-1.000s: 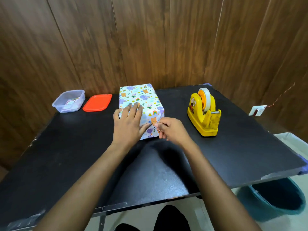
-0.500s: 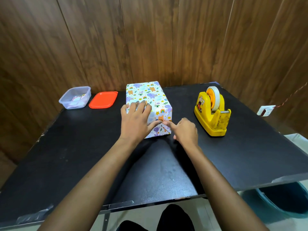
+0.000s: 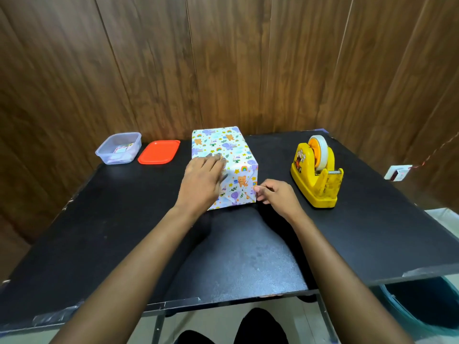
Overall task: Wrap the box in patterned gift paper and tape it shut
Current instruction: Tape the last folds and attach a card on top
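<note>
A box wrapped in white paper with animal and rainbow prints (image 3: 227, 155) stands on the black table (image 3: 124, 219), near its middle. My left hand (image 3: 202, 182) lies flat on the box's near left top, fingers stretched and slightly blurred. My right hand (image 3: 275, 197) sits at the box's near right corner, fingers loosely curled, fingertips touching the paper fold on the end face. A yellow tape dispenser (image 3: 316, 173) with a roll of tape stands to the right of the box.
A clear plastic tub (image 3: 118, 148) with small items and its red lid (image 3: 159, 152) lie at the back left. Wooden wall panels close the back. A teal bucket (image 3: 427, 306) stands on the floor at the lower right, below the table edge.
My right hand has slid from the front face of the box to its near right corner. The left hand stays on top, fingers shifting slightly. The view has tilted upward.
</note>
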`<state>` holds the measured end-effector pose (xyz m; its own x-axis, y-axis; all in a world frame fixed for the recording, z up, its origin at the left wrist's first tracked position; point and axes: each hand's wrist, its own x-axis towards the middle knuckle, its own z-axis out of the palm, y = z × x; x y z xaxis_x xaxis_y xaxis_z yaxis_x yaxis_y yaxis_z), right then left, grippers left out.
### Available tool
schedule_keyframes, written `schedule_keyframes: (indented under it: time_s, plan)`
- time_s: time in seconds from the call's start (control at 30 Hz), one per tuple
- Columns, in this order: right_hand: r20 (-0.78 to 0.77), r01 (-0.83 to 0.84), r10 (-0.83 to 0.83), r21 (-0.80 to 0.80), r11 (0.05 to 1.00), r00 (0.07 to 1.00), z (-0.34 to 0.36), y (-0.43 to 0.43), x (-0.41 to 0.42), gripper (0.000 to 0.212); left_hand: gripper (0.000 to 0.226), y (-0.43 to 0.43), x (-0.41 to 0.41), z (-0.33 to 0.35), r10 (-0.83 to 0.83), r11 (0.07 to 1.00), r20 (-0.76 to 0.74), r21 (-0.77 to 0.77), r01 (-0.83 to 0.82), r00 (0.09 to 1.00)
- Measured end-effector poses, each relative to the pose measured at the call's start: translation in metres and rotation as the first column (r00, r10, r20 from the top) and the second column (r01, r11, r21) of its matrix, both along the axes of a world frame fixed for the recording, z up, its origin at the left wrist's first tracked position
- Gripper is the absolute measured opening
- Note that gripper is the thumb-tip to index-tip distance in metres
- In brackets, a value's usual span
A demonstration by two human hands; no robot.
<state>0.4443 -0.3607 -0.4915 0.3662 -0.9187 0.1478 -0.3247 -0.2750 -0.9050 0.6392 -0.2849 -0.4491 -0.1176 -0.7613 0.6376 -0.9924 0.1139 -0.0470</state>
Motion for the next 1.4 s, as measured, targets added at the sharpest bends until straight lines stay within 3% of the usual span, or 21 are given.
schedule_keyframes:
  time_s: [0.13,0.27,0.43,0.57,0.67,0.73,0.8,0.87,0.9,0.97,1.0,1.07,1.17,1.4]
  plan:
    - [-0.052,0.072,-0.074,-0.05,0.996,0.996,0.01,0.003,0.007,0.032,0.046,0.017,0.02,0.009,-0.096,0.966,-0.37,0.189,0.176,0.924]
    - [0.021,0.097,-0.097,-0.014,0.995,0.995,0.011,0.002,0.013,0.03,0.048,0.023,0.024,0.011,-0.081,0.967,-0.415,0.189,0.173,0.906]
    - [0.058,0.039,-0.043,0.057,0.998,0.997,0.012,-0.001,0.009,0.008,0.053,0.021,0.03,0.013,-0.094,0.959,-0.413,0.206,0.194,0.906]
    - [0.085,-0.011,0.005,0.074,0.997,0.996,0.012,0.004,0.002,0.014,0.055,0.023,0.034,0.016,-0.117,0.919,-0.557,0.253,0.302,0.822]
    - [0.086,0.021,-0.021,-0.003,1.0,0.996,0.022,0.009,0.005,0.014,0.048,0.026,0.03,0.019,-0.079,0.913,-0.635,0.265,0.312,0.769]
    - [0.06,0.11,-0.104,-0.109,0.988,0.993,0.033,0.01,0.005,0.012,0.047,0.026,0.022,0.017,-0.063,0.926,-0.673,0.236,0.294,0.737]
    - [0.015,0.267,-0.274,-0.294,0.918,0.962,0.049,0.008,-0.002,0.013,0.045,0.028,0.018,0.014,-0.064,0.939,-0.675,0.209,0.273,0.735]
    - [-0.099,0.438,-0.547,-0.489,0.754,0.831,0.066,0.003,-0.02,0.022,0.043,0.029,0.016,0.012,-0.066,0.947,-0.684,0.188,0.262,0.727]
    - [-0.184,0.514,-0.68,-0.525,0.678,0.71,0.073,-0.001,-0.032,0.027,0.043,0.029,0.017,0.011,-0.06,0.95,-0.684,0.183,0.251,0.727]
    - [-0.397,0.635,-0.777,-0.45,0.628,0.488,0.083,-0.011,-0.059,0.036,0.043,0.028,0.014,0.01,-0.066,0.953,-0.663,0.179,0.244,0.746]
    - [-0.498,0.664,-0.738,-0.362,0.654,0.455,0.086,-0.015,-0.073,0.038,0.043,0.026,0.01,0.01,-0.073,0.955,-0.653,0.173,0.242,0.754]
    - [-0.579,0.657,-0.599,-0.138,0.741,0.553,0.089,-0.022,-0.09,0.037,0.043,0.025,0.005,0.009,-0.074,0.958,-0.657,0.161,0.236,0.75]
    - [-0.446,0.628,-0.547,0.044,0.777,0.708,0.088,-0.033,-0.1,0.032,0.043,0.024,0.004,0.011,-0.07,0.954,-0.691,0.165,0.251,0.719]
    - [-0.149,0.651,-0.634,0.196,0.733,0.759,0.099,-0.029,-0.1,0.034,0.041,0.026,0.007,0.013,-0.077,0.955,-0.686,0.157,0.25,0.723]
